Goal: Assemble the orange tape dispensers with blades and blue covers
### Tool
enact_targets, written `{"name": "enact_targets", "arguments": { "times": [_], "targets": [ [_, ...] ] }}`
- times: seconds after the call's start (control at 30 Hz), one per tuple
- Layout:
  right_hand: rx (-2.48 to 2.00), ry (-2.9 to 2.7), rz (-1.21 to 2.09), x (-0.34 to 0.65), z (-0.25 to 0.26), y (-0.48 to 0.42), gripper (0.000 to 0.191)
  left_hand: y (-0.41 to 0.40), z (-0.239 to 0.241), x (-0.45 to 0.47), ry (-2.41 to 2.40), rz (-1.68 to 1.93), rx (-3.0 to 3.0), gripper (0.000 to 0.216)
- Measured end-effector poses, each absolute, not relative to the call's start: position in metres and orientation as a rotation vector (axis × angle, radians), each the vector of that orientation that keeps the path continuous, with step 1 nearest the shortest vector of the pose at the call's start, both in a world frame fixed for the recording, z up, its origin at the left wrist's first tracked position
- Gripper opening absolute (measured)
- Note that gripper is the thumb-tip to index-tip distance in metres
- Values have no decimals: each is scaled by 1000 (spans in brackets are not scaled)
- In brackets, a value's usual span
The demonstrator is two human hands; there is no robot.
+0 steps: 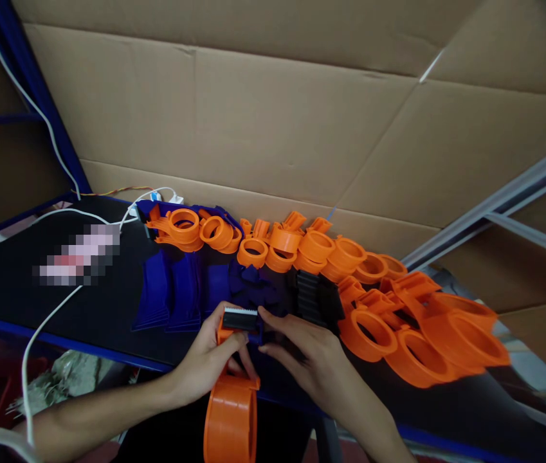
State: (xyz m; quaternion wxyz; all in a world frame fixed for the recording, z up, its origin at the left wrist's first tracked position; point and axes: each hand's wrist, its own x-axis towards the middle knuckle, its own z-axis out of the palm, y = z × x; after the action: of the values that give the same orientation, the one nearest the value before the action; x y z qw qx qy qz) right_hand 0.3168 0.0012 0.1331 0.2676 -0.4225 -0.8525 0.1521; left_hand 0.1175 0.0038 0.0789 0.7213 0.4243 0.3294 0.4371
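Note:
An orange tape dispenser (pixel 231 418) hangs over the front edge of the table, its ring downward. My left hand (pixel 205 360) is closed around its upper part, just under a black piece topped by a white serrated blade (pixel 240 311). On the other side, my right hand (pixel 304 350) pinches a small dark blue part (pixel 256 335) at the dispenser's end, with thumb and finger on it. Beyond my hands lie small dark blue pieces (pixel 253 286) in a heap, and black ribbed parts (pixel 309 296) sit right of them.
Stacked curved blue plates (pixel 154 292) lie on the black tabletop (pixel 103 315) at left. Orange dispenser bodies (pixel 316 247) line the back; larger ones (pixel 420 354) pile up at right. Cardboard (pixel 273 122) walls the rear. A white cable (pixel 31 341) crosses the left front edge.

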Motion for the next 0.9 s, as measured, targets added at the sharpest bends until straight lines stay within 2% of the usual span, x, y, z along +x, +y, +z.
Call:
{"name": "enact_targets", "arguments": {
  "times": [0.23, 0.43, 0.6, 0.77, 0.9],
  "targets": [
    [-1067, -2313, 326, 316, 136, -5, 42, -4, 71, 113, 633, 972, 955, 30],
    [-1066, -2254, 292, 330, 135, 0, 45, 0, 89, 106, 260, 921, 681, 50],
    [-1194, -2254, 248, 342, 158, -5, 36, 2, 96, 108, 170, 903, 613, 68],
    [-1180, -2192, 262, 326, 177, -38, 13, -4, 86, 107, 325, 1004, 697, 56],
    [-1083, -2378, 234, 304, 164, -56, 18, -9, 83, 107, 377, 1041, 701, 48]
  ]
}}
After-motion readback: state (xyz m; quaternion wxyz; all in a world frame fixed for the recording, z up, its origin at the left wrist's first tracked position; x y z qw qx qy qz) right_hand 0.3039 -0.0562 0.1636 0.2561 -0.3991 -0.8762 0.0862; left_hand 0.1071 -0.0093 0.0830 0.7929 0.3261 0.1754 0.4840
